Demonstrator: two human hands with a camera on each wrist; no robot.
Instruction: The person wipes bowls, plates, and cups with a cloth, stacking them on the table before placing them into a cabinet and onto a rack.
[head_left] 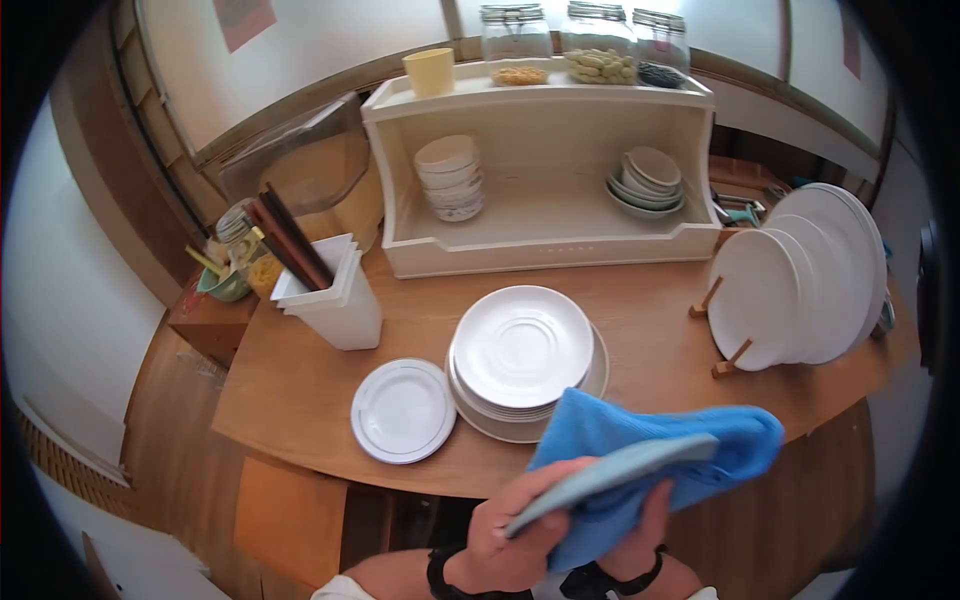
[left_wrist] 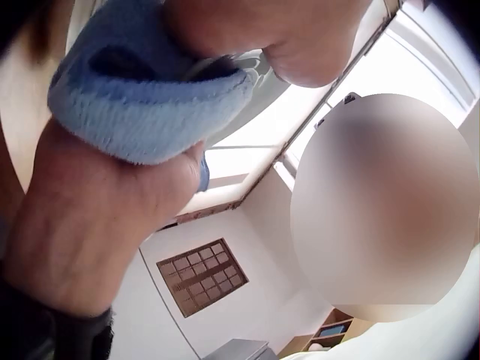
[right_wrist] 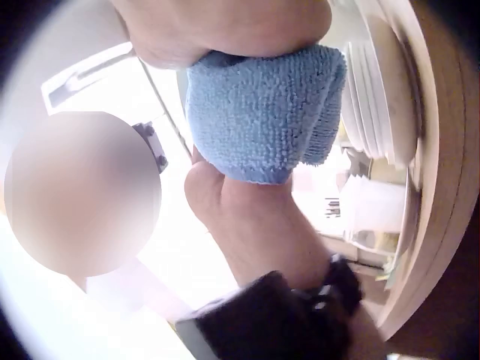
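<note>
Tilted above the table's front edge is a pale blue-green plate (head_left: 615, 475), seen nearly edge-on. My left hand (head_left: 520, 525) grips its near left edge, thumb on the side facing me. A blue towel (head_left: 735, 445) wraps round the plate's far side and hangs below it. On the right, my right hand (head_left: 640, 535) holds the towel against the plate, its thumb standing up over the cloth. Both wrist views show the folded towel (right_wrist: 262, 112) between the two hands. Just beyond lies a stack of white plates (head_left: 522, 345).
Left of the stack are small white plates (head_left: 403, 411) and a white container (head_left: 345, 305) with dark utensils. Larger plates stand in a wooden rack (head_left: 735, 358) at right. Behind, a cream shelf (head_left: 550, 255) holds bowls (head_left: 450, 180), with jars (head_left: 600, 50) and a yellow cup (head_left: 429, 72) on top.
</note>
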